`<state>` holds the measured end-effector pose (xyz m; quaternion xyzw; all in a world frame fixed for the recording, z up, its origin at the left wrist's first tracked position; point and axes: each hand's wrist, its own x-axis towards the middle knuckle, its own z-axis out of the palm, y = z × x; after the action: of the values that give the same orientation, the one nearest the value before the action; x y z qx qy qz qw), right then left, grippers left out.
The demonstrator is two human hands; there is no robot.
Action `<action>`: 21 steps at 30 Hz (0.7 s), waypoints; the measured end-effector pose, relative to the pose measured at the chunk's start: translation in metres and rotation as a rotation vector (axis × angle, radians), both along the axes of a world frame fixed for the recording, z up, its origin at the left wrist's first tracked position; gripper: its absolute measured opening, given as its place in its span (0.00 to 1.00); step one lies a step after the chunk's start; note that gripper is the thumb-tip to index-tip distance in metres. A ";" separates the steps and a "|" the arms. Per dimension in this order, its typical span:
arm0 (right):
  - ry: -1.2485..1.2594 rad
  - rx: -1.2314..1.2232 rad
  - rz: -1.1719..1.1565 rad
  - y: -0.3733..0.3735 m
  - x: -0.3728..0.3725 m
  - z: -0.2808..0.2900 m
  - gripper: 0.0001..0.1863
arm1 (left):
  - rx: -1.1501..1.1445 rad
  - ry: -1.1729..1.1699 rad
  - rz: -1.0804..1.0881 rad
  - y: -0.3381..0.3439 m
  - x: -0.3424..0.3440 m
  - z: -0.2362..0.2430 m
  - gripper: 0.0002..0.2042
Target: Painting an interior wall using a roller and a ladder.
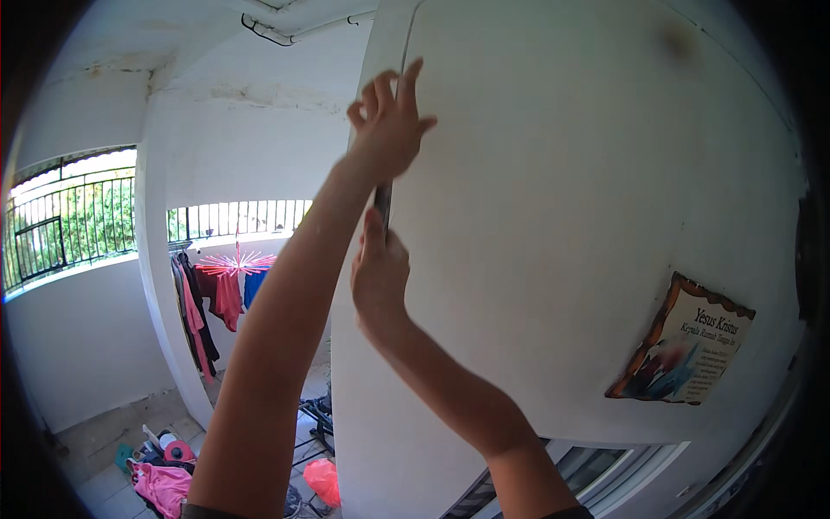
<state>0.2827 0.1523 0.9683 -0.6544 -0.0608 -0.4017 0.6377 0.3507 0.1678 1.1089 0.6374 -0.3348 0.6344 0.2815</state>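
My left hand [389, 130] is raised high at the vertical edge of a white wall [536, 199]. Its fingers are spread and partly bent, over a thin pale cable [409, 41] that runs up along this edge. Below it, my right hand [380, 272] is closed at the same edge, thumb pointing up. A dark narrow strip [383, 201] shows between the two hands and runs down into the right one. Its lower part is hidden by the fingers, so I cannot tell its kind.
A poster [683, 346] hangs on the wall at right, above a louvred window [596, 471]. Beyond the edge, clothes hang by a pink round hanger [238, 262]. Pink cloth [162, 486], a red bag [322, 481] and a dark metal frame [318, 424] are on the floor. Railings [86, 212] line the openings.
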 end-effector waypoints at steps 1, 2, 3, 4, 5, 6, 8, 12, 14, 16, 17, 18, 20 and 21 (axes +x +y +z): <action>0.005 0.003 -0.009 -0.004 0.001 0.011 0.32 | -0.025 -0.023 -0.007 -0.006 0.001 0.011 0.37; 0.011 0.006 0.009 -0.007 0.003 0.019 0.32 | -0.022 -0.017 -0.013 -0.009 0.003 0.012 0.37; 0.015 0.009 0.035 -0.007 0.002 0.022 0.32 | 0.009 -0.004 -0.036 -0.005 0.004 0.013 0.37; 0.023 -0.029 0.006 -0.005 0.000 0.014 0.32 | 0.041 0.009 -0.055 -0.001 0.005 0.011 0.37; 0.029 -0.025 0.013 -0.003 0.002 -0.004 0.32 | 0.045 0.015 -0.048 0.002 0.005 -0.001 0.37; 0.017 -0.058 -0.024 -0.009 0.008 -0.030 0.32 | 0.043 0.047 -0.037 -0.004 0.004 -0.026 0.36; 0.053 -0.086 -0.071 -0.018 0.007 -0.080 0.32 | 0.065 0.108 0.013 -0.017 0.000 -0.077 0.35; 0.167 -0.121 -0.055 -0.009 0.006 -0.110 0.32 | 0.115 0.120 0.026 -0.002 0.003 -0.114 0.34; 0.037 -0.054 0.014 -0.004 0.011 -0.082 0.30 | 0.089 0.066 0.046 0.002 -0.004 -0.078 0.34; -0.064 0.016 0.052 0.002 0.013 -0.041 0.29 | 0.067 0.020 0.064 0.008 -0.005 -0.037 0.34; -0.037 0.017 0.026 0.008 0.011 -0.022 0.29 | 0.059 -0.023 0.104 0.013 -0.003 -0.020 0.34; -0.013 0.031 0.087 0.008 0.004 -0.008 0.29 | 0.050 -0.073 0.138 0.014 -0.003 -0.011 0.35; -0.045 0.025 0.057 0.008 0.009 -0.020 0.29 | 0.053 -0.053 0.119 0.015 -0.004 -0.021 0.35; -0.075 0.021 0.021 0.004 0.015 -0.033 0.29 | 0.057 -0.032 0.095 0.012 -0.004 -0.031 0.35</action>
<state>0.2982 0.1560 0.9353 -0.6316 -0.0873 -0.4199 0.6459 0.3466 0.1801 1.0779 0.6503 -0.3264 0.6473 0.2273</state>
